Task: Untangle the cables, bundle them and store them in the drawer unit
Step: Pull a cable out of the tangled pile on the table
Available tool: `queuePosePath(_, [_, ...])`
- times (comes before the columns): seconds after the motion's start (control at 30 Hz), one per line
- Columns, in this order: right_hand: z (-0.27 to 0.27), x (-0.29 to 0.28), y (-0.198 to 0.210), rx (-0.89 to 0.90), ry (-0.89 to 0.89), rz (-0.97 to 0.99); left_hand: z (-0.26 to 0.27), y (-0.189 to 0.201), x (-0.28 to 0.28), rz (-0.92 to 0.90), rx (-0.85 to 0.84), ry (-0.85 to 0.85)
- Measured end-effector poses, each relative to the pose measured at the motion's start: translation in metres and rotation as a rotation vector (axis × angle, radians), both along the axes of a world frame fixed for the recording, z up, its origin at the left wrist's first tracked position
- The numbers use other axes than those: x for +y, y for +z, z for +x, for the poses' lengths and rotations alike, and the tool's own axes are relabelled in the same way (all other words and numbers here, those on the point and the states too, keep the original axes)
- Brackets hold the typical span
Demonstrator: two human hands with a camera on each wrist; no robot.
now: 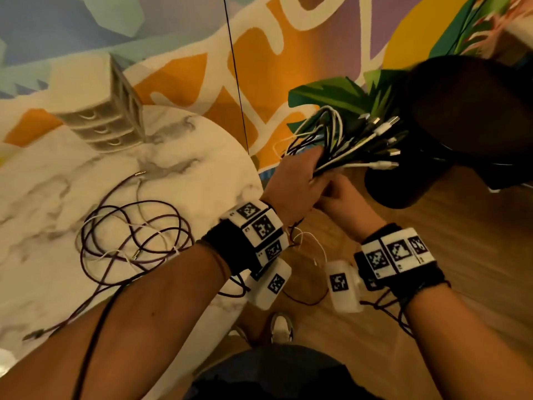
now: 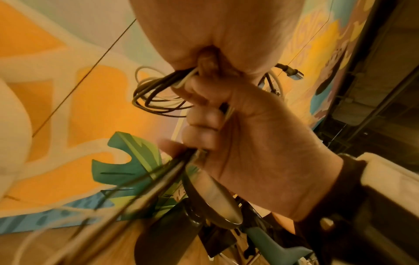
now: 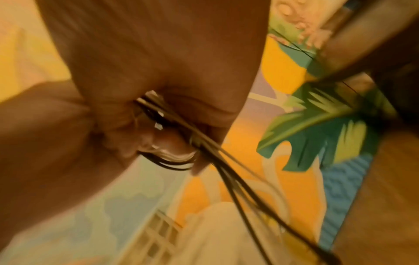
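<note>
Both hands round cable bundle, beside marble table.

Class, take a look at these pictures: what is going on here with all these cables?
A person is gathering cables into a bundle. Both hands, the left hand and the right hand, grip one bunch of black and white cables, held off the edge of the marble table. A loose tangle of dark and white cables lies on the table, not yet bundled. The drawer unit stands at the far side, with its drawers shut.
</note>
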State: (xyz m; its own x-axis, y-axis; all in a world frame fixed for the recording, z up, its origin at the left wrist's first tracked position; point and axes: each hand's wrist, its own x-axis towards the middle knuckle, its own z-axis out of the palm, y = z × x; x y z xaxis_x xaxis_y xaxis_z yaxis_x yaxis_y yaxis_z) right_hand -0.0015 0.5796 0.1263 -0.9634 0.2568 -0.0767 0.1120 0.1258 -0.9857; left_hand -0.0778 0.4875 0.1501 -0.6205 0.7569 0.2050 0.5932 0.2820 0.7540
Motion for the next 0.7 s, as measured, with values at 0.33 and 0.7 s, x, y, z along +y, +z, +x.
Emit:
queuePosePath(0.33, [0.025, 0.026, -0.085, -0.326, -0.441, 0.335, -0.037, 0.022, -0.021, 0.038, -0.12, 0.186])
queuePosePath(0.7, [0.067, 0.043, -0.156, -0.831, 0.002, 0.515, -0.001, -0.005, -0.001, 0.205, -0.804, 0.014])
